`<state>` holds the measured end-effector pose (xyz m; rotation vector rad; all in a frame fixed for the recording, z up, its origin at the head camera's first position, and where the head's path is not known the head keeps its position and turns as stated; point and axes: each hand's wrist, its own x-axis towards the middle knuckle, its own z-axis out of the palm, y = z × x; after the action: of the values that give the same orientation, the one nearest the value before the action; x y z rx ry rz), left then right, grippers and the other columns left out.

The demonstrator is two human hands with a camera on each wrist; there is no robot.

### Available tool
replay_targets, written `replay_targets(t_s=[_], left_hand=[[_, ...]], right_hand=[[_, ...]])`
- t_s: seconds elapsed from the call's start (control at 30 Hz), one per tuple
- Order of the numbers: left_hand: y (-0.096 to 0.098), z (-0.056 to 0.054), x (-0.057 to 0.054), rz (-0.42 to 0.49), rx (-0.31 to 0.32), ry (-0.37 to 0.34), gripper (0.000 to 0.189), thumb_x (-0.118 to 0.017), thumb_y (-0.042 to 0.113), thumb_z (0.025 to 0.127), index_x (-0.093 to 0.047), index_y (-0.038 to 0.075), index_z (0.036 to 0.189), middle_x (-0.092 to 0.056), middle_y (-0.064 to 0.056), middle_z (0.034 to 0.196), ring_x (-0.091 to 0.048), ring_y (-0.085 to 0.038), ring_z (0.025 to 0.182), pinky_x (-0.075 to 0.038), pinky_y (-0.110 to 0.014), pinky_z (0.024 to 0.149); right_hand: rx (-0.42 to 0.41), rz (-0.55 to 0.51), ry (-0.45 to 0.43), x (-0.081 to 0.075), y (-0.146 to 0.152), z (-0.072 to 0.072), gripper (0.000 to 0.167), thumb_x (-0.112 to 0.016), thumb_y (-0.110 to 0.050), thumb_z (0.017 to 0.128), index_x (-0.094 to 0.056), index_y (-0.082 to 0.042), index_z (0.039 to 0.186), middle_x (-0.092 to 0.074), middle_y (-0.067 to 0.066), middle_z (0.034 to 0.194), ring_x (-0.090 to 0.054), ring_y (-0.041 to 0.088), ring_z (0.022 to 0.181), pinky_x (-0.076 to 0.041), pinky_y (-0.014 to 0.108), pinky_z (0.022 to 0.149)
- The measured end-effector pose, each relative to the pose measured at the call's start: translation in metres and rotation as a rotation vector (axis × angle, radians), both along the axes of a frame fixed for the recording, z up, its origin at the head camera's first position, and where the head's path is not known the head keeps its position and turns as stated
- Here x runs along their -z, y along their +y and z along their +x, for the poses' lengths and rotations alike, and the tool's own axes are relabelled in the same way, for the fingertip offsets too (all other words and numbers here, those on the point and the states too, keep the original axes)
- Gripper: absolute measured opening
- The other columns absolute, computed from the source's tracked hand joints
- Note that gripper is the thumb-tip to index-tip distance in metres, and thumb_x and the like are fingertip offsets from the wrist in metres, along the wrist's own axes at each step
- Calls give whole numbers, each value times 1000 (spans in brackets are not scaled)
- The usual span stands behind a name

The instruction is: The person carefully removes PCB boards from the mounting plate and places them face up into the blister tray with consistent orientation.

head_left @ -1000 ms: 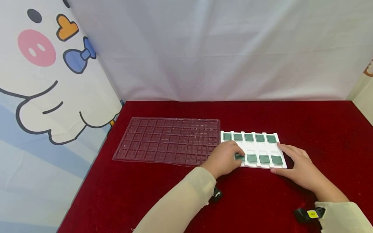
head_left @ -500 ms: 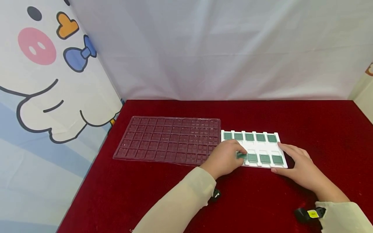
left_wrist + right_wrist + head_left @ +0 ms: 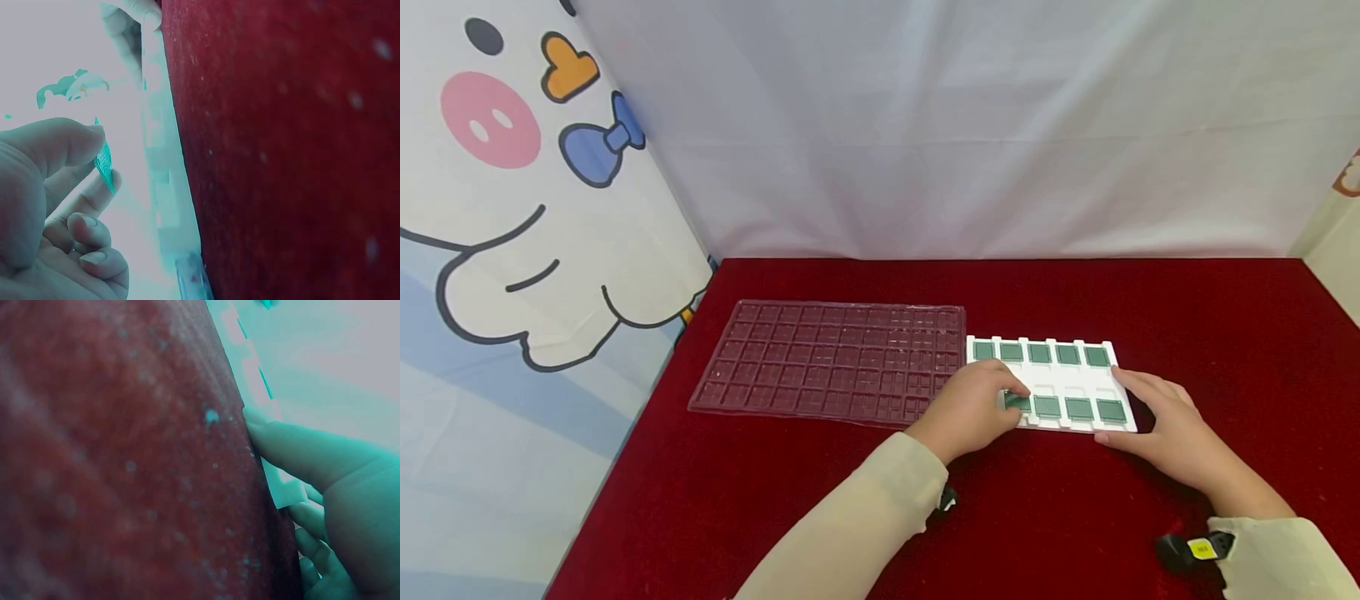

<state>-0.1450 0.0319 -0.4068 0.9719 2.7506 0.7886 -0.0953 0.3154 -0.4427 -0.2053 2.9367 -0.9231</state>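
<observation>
A white tray (image 3: 1051,381) lies on the red cloth, with a row of small square green circuit boards (image 3: 1040,353) along its back and several more along its front. My left hand (image 3: 973,410) reaches over the tray's front left part. Between thumb and fingertip it pinches one thin green circuit board (image 3: 104,161), which stands tilted above the tray in the left wrist view. My right hand (image 3: 1172,429) grips the tray's right end, the thumb (image 3: 284,442) on the front edge and the fingers at the right side. The front left corner is hidden behind my left hand.
A large clear plastic tray (image 3: 838,362) with many small compartments lies left of the white tray, right up against it. Red cloth (image 3: 1037,517) covers the table. A white curtain (image 3: 970,133) hangs behind, and a printed cartoon curtain (image 3: 535,275) at the left.
My left hand keeps its pinch on the green circuit board over the front row, its wrist shifted slightly left. The right hand holds the tray in the same place.
</observation>
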Motion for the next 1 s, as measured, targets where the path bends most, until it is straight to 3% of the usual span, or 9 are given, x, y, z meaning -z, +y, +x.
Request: replay_targets(t_s=[0.33,0.67,1.0], left_hand=[[-12,-1,-3,15,-31,-27,25,-75,17,93,-79,20,118,-68,8,117,-60,-10,113,-44,-22,101],[-24,-2,-4,82,-15,-24,24,-77,14,90,-80,16,113,-69,7,110,-62,-10,105,-46,-20,96],[-40,-4,-3,74,-37,-34,24,-77,13,89,-80,15,113,-69,6,110,-59,-9,93,-47,-20,87]], right_hand=[[3,4,-4,0,0,0,102,-90,-39,79,-38,3,155,-37,32,152,-25,55,135,-28,72,103],[2,9,-1,-1,1,-1,102,-90,-38,78,-38,3,155,-37,33,152,-25,55,134,-29,72,103],[6,12,-1,-1,0,0,102,-91,-38,78,-38,3,155,-37,33,151,-26,54,134,-29,72,103]])
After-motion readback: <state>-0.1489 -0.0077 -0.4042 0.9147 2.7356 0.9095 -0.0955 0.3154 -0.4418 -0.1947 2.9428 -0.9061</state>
